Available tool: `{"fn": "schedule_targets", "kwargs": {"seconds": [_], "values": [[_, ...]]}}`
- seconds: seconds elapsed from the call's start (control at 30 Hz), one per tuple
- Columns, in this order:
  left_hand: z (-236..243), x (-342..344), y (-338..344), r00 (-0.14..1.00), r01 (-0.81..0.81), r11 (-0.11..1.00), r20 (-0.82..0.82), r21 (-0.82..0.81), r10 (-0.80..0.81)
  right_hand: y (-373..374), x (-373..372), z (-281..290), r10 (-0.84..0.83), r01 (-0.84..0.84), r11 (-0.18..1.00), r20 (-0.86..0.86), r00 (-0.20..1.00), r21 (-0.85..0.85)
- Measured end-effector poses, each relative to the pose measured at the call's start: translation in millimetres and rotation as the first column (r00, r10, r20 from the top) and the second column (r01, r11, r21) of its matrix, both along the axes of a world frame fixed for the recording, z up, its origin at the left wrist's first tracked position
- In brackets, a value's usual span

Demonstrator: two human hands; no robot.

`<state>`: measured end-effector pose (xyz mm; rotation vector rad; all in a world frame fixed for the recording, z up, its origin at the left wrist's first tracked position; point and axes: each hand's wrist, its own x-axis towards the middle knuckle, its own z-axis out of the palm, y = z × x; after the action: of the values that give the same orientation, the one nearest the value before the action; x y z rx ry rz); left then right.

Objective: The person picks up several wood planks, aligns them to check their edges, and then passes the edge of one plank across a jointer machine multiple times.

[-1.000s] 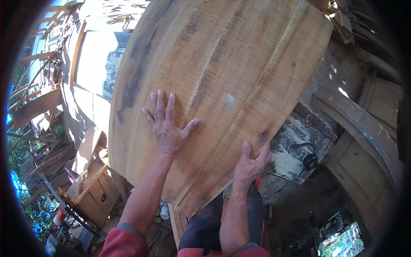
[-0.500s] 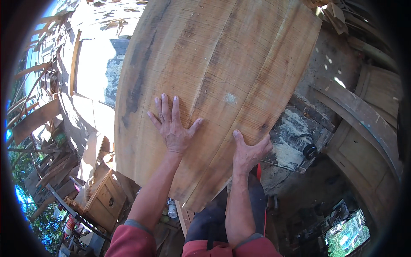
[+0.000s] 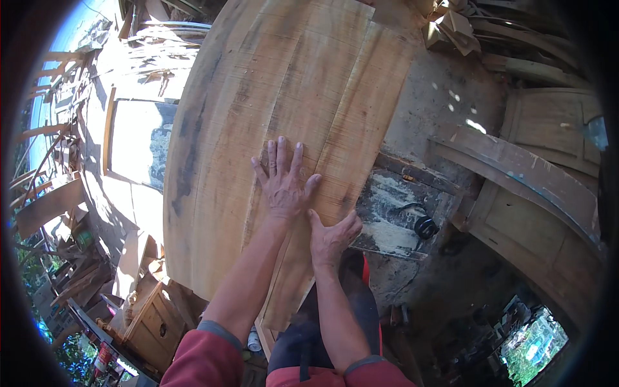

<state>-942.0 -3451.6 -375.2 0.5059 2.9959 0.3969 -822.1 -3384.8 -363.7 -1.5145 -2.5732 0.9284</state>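
Observation:
A large wooden panel (image 3: 219,174) made of several joined planks, with one curved long side, fills the middle of the view. My left hand (image 3: 285,188) lies flat on its upper face, fingers spread and pointing away from me. Close by, my right hand (image 3: 332,238) grips the panel's right edge. Its thumb rests on top, and the other fingers bend over the edge, partly hidden. Stepped plank ends show at the panel's far end. The near end reaches down by my legs.
A dusty worktop (image 3: 393,206) with pale sawdust and a round black object (image 3: 425,227) lies right of the panel. Farther right are a curved wooden piece (image 3: 516,164) and panelled boards (image 3: 548,122). A wooden drawer box (image 3: 155,329) stands at lower left amid scrap wood.
My left hand has shifted rightward across the panel, closer to my right hand. The whole view has shifted, and more of the panel's far end shows. The right hand keeps its grip on the edge.

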Motion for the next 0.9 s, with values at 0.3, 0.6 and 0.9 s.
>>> {"fn": "schedule_targets", "kwargs": {"seconds": [0.3, 0.6, 0.9], "values": [[0, 0, 3, 1.0, -0.016, 1.0, -0.005, 0.011, 0.016, 7, -8, 2, -0.096, 0.091, 0.988, -0.029, 0.995, -0.125], [2, -4, 7, 1.0, -0.01, 0.999, -0.006, 0.036, 0.01, 20, -23, -4, -0.117, 0.105, 0.987, -0.103, 0.988, -0.121], [1, -7, 9, 1.0, -0.015, 0.999, 0.019, 0.047, 0.014, 47, -55, -7, -0.027, 0.026, 1.0, -0.093, 0.995, -0.009]]}}
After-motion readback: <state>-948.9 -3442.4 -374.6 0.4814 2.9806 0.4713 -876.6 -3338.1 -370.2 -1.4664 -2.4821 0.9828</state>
